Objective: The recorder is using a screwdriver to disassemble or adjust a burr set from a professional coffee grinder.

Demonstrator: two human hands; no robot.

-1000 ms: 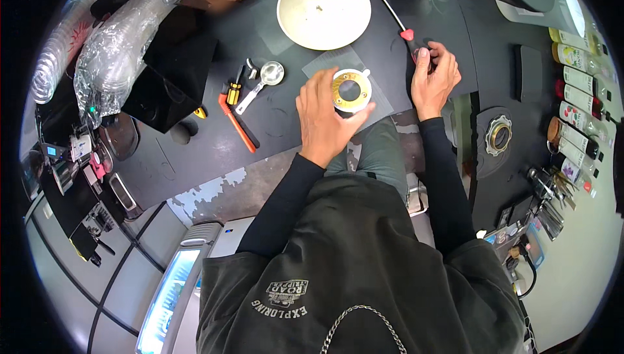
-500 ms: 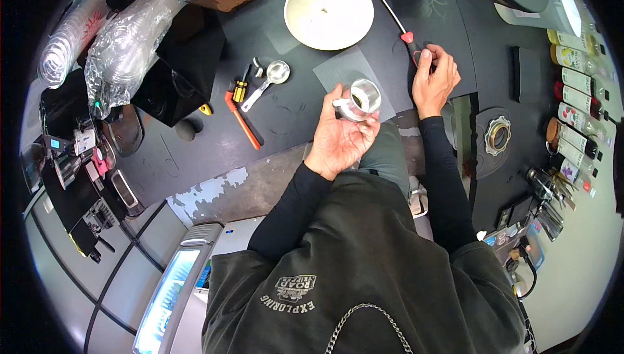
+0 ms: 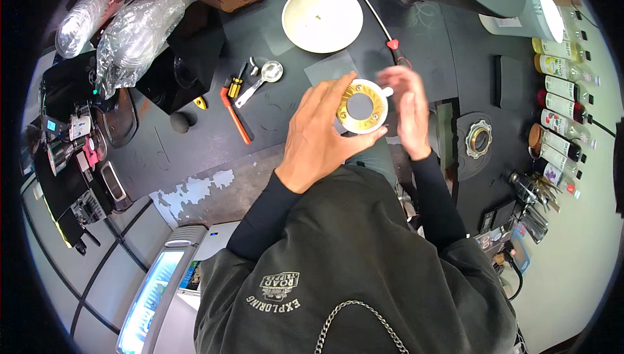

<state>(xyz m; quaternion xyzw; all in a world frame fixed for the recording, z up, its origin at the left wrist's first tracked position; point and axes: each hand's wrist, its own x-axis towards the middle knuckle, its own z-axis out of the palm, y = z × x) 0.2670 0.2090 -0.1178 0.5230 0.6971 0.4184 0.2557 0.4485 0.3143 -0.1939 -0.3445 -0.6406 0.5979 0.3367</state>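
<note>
My left hand (image 3: pixel 318 130) is closed round a coffee grinder burr holder (image 3: pixel 381 115), thumb along its near rim and fingers over its far left side. A gold-coloured toothed burr ring (image 3: pixel 346 115), with small screws in it, faces up inside the silver holder. Just right of the holder, my right hand (image 3: pixel 412 117) is raised with fingers stretched out, their tips blurred; nothing shows in it. Beyond that hand a screwdriver (image 3: pixel 392 43) with a red and black handle lies on the table. A pale round bowl (image 3: pixel 322 19) stands past the burr holder.
A measuring scoop (image 3: pixel 270 73), a yellow-black stubby screwdriver (image 3: pixel 234 88) and an orange-handled brush-like tool (image 3: pixel 235 117) lie to the left. A notched metal ring (image 3: pixel 479 139) sits on the right. Bottles (image 3: pixel 560 89) line the right wall; wrapped plastic cups (image 3: pixel 140 42) are at far left.
My left hand has turned the holder so the gold burr ring shows, its back now upward. My right hand has come off the table by the screwdriver and moved in beside the holder.
</note>
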